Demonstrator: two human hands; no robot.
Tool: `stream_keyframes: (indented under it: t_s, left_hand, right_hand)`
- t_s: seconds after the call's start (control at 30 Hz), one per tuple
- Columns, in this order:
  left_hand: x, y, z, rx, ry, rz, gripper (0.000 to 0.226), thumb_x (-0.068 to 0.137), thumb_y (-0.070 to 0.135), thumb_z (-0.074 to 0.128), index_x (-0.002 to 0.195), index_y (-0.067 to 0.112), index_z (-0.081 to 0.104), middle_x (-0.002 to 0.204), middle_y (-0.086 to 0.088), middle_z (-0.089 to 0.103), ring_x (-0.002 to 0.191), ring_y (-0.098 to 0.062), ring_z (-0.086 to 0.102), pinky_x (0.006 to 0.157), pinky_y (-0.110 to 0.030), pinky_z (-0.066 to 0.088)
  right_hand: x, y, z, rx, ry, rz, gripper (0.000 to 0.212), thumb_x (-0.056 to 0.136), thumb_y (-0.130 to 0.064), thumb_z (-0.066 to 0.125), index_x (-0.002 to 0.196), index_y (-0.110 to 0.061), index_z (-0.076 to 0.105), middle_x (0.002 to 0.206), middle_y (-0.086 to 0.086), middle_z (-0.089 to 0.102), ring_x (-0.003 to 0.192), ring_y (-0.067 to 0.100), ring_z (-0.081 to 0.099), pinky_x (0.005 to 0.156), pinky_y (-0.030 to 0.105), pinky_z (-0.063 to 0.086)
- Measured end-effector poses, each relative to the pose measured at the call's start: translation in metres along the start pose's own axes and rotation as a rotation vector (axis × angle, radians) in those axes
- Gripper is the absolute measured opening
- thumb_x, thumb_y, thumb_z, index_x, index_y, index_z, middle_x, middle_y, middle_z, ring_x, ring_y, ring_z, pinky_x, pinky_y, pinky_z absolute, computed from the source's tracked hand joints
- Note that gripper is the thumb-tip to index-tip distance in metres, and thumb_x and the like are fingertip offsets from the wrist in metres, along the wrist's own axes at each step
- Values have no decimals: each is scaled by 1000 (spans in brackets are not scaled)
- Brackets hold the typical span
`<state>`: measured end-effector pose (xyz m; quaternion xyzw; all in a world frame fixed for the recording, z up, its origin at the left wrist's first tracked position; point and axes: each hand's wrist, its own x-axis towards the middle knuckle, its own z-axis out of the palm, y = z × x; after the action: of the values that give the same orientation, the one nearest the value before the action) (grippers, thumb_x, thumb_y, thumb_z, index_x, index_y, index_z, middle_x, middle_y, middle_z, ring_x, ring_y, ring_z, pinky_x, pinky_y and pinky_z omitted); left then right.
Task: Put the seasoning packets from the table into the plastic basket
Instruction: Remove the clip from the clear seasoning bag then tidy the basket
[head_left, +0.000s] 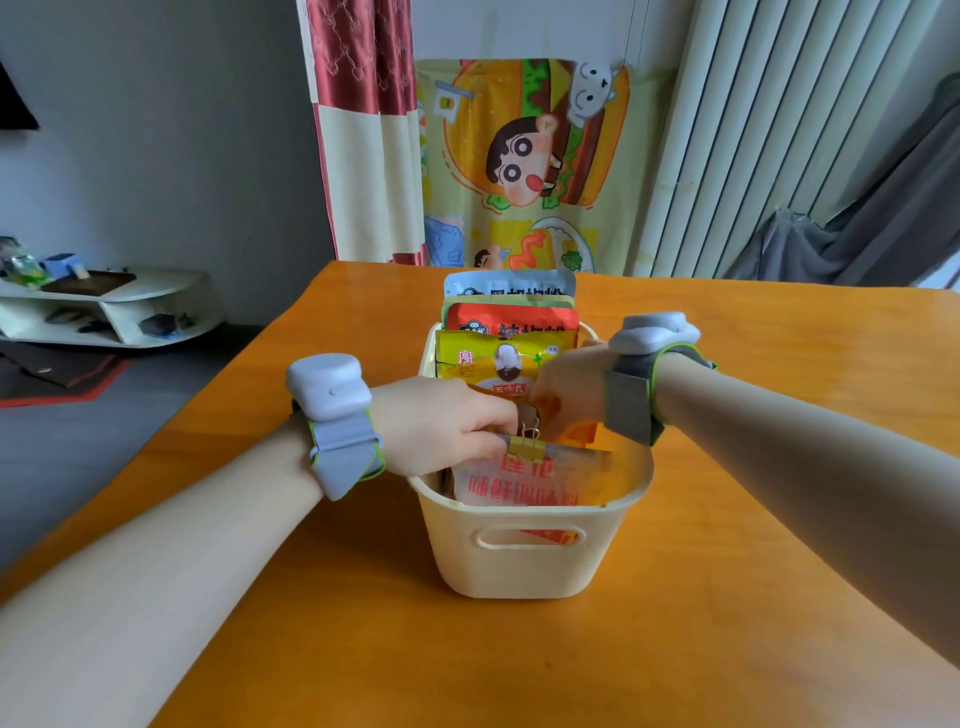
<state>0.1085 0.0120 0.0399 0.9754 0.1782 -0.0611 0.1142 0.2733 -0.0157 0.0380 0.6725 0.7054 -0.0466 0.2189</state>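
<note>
- Head view, frame centre: seasoning packets (506, 358) stand upright in the cream plastic basket (524, 558); the nearest one (519, 480) wears a gold binder clip (525, 448).
- My left hand (441, 423) has its grip pinched on that packet's top edge beside the clip.
- My right hand (569, 387) grips an orange packet (576, 431) just behind.
- Basket sits on the orange surface (727, 597).

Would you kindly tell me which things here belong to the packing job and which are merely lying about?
Part of the job:
- cream basket
- clipped packet at the near end
- yellow packet, red packet, blue packet standing behind it
- left hand and right hand, both in the basket

Lying about:
- white shelf
- cartoon cloth
- red curtain
</note>
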Motion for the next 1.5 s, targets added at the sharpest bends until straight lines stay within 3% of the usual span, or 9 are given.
stream_keyframes:
  t_s: [0.17, 0.33, 0.63, 0.83, 0.93, 1.03, 1.1, 1.23, 1.5]
  left_hand:
    - [-9, -9, 2, -206, 161, -26, 28, 95, 27, 41, 69, 36, 41, 68, 4, 54, 62, -11, 47, 58, -22, 36]
    - [-9, -7, -1, -95, 44, -102, 29, 96, 28, 37, 68, 36, 36, 74, 2, 55, 69, -16, 49, 64, -31, 38]
    - [2, -3, -6, -47, -41, -81, 11, 95, 29, 38, 86, 28, 44, 62, 4, 50, 59, -11, 46, 59, -28, 35]
    - [11, 10, 6, 457, -69, -237, 28, 92, 24, 31, 85, 18, 58, 73, 0, 49, 88, -23, 42, 105, -38, 29]
    - [5, -2, 10, 73, 196, -188, 22, 87, 23, 48, 103, 22, 63, 111, -1, 61, 114, -21, 43, 111, -38, 27]
    - [-12, -10, 21, -566, 627, -254, 57, 85, 23, 55, 137, 22, 34, 147, 4, 33, 138, -12, 24, 112, -26, 16]
    - [-23, -8, 32, -958, 628, -427, 71, 85, 23, 56, 144, 27, 17, 151, 7, 23, 140, -12, 20, 113, -30, 16]
    - [-22, -6, 49, -1396, 523, -374, 32, 89, 17, 44, 118, 21, 58, 114, -3, 66, 113, -25, 57, 99, -39, 39]
    - [8, -15, 39, -1373, 579, -291, 38, 88, 3, 31, 105, 18, 61, 97, -8, 65, 91, -23, 59, 76, -31, 44]
  right_hand:
    - [-15, 11, -16, 89, 242, 5, 19, 90, -23, 48, 77, -12, 56, 71, 2, 47, 66, 20, 40, 58, 29, 31]
    - [-13, 1, -18, 22, 287, -1, 32, 93, -20, 41, 61, -19, 41, 65, 1, 45, 73, 24, 43, 57, 30, 30]
    - [-9, 4, 0, 175, 390, 12, 14, 95, -23, 39, 81, -19, 38, 77, 5, 48, 72, 29, 49, 61, 33, 38]
    - [-13, 14, -2, 169, 278, 74, 26, 90, -29, 49, 78, -9, 60, 69, 5, 51, 71, 25, 47, 51, 28, 31]
    - [-24, 22, 5, 372, 346, 79, 46, 85, -40, 57, 121, -11, 55, 111, 11, 60, 99, 27, 55, 77, 31, 43]
    - [-40, 19, 22, 669, 573, 115, 66, 86, -37, 56, 142, -15, 28, 149, 5, 32, 136, 21, 33, 108, 30, 30]
    - [-50, 10, 36, 1049, 583, 241, 68, 89, -32, 53, 145, -16, 19, 153, 1, 26, 139, 18, 28, 111, 31, 27]
    - [-63, -7, 49, 1830, 417, 275, 30, 92, -6, 45, 121, -9, 52, 99, 11, 63, 80, 24, 61, 65, 30, 54]
    - [-48, 10, 51, 1721, 556, 388, 21, 86, 0, 42, 98, -7, 58, 71, 8, 55, 58, 21, 52, 47, 24, 45]
